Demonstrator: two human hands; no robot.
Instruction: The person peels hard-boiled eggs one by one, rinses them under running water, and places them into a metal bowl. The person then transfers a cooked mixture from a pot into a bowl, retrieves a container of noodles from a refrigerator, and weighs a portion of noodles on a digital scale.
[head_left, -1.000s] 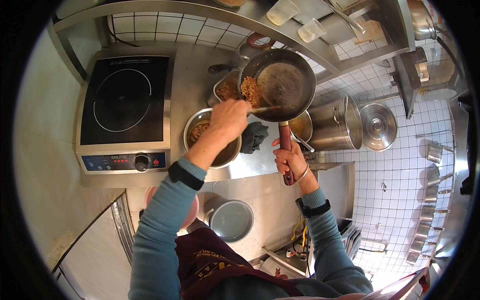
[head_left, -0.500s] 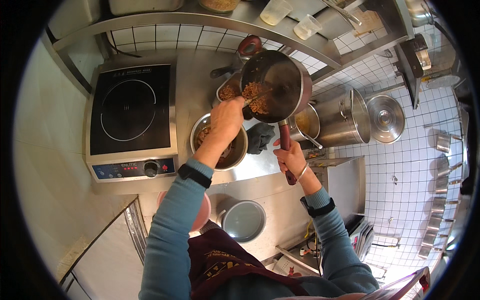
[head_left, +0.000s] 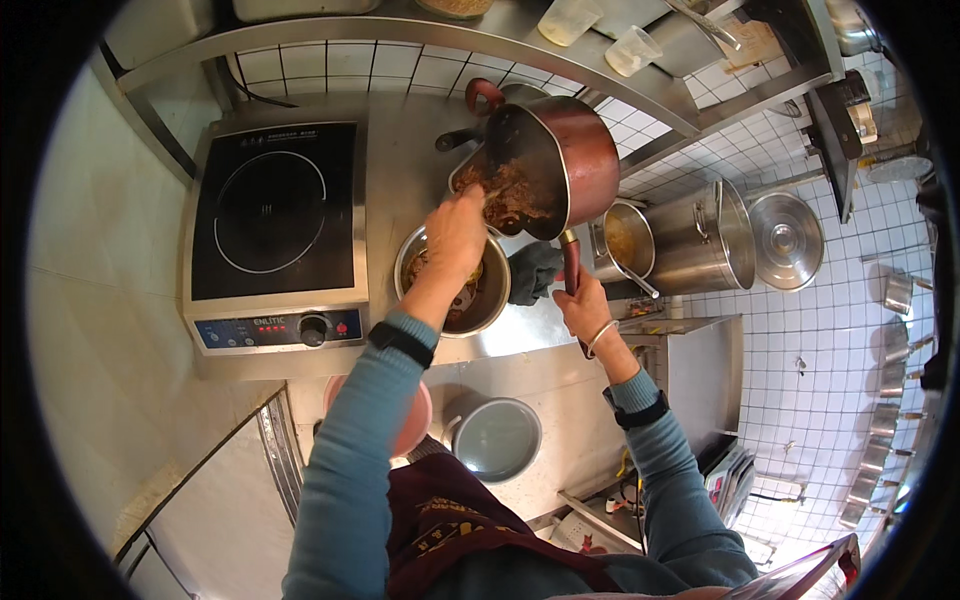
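Observation:
My right hand (head_left: 585, 308) grips the handle of a maroon saucepan (head_left: 592, 160), dark inside and tipped steeply to the left. Brown minced food (head_left: 518, 200) gathers along its lower lip. Closed round a thin metal utensil, my left hand (head_left: 456, 235) works at the pan's mouth; the utensil's head is hidden in the food. Partly covered by the pan and hand, a small metal container (head_left: 458, 172) sits under the lip with brown food in it. Below my left wrist stands a round steel bowl (head_left: 492, 300) holding pieces of food. A dark cloth (head_left: 535, 272) lies beside it.
An induction cooker (head_left: 275, 215) stands on the left of the steel counter. At right are a small pot (head_left: 622, 240) with a ladle, a tall stockpot (head_left: 700, 235) and a round lid (head_left: 785, 240). A shelf (head_left: 420, 32) crosses above. Below stand a grey bucket (head_left: 495, 440) and pink basin (head_left: 412, 420).
The saucepan has tipped further left, so more of its maroon outside shows. The brown food has slid toward the lip, and my left hand has shifted slightly with it.

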